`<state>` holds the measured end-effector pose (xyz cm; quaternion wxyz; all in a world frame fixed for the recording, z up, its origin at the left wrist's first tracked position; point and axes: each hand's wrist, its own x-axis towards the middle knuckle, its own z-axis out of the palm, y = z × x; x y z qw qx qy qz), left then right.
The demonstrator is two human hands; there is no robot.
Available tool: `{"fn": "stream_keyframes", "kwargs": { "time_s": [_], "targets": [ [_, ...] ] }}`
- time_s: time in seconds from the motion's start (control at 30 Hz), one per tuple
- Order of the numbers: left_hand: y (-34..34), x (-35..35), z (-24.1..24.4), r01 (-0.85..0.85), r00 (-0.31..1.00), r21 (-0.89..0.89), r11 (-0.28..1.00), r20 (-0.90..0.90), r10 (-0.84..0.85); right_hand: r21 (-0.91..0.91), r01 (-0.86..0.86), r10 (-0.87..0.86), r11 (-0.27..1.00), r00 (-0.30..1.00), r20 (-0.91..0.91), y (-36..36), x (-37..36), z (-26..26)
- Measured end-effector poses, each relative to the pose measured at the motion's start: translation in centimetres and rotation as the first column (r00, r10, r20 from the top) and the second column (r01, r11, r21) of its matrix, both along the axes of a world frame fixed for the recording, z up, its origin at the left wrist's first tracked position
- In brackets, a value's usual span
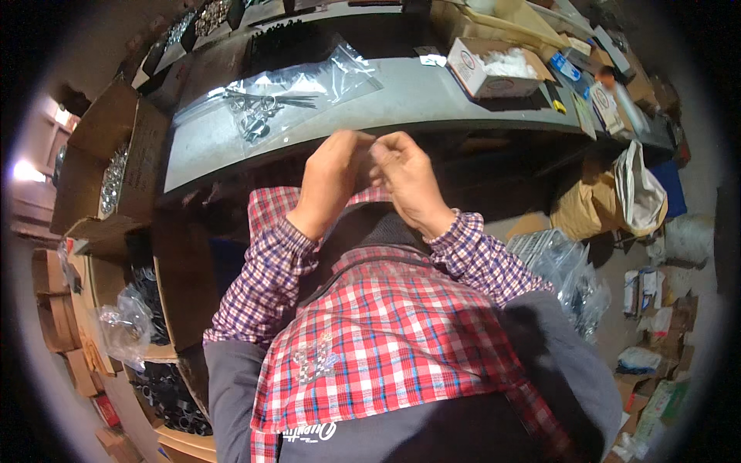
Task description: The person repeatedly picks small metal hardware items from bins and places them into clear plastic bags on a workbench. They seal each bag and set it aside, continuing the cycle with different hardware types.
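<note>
My left hand [331, 169] and my right hand [410, 176] are raised in front of the bench's near edge, over my lap. Their fingertips come together, bent inward. Any small thing pinched there is hidden or too small to make out. Just beyond, on the grey benchtop [202, 159], lies a clear plastic zip bag [350, 72]. A loose pile of small metal ring-shaped parts [255, 118] and thin dark strips [298, 100] is on the bag's near side. A tiny white piece [286, 139] rests close to the pile.
An open white carton [463, 75] with white fluffy material stands at the bench's right, near a black-and-yellow utility knife [556, 98]. At left, a cardboard box [145, 153] contains shiny metal parts; below, black parts [168, 399] fill another. Sacks [584, 202] stand at right.
</note>
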<state>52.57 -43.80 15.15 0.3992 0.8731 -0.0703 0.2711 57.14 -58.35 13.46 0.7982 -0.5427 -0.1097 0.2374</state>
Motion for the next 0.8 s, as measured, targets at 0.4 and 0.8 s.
{"fn": "stream_keyframes", "kwargs": {
  "time_s": [0.4,0.8],
  "targets": [
    [4.8,17.2,7.9,-0.491,0.663,0.432,0.756,-0.378,0.646,-0.053,0.284,-0.158,0.957,0.669,0.726,-0.5,5.4,10.2],
    [8.6,12.5,0.9,-0.323,0.942,-0.341,0.883,-0.026,0.335,-0.175,0.545,0.159,0.82,0.078,0.984,12.7,20.9,17.7]
  ]
}}
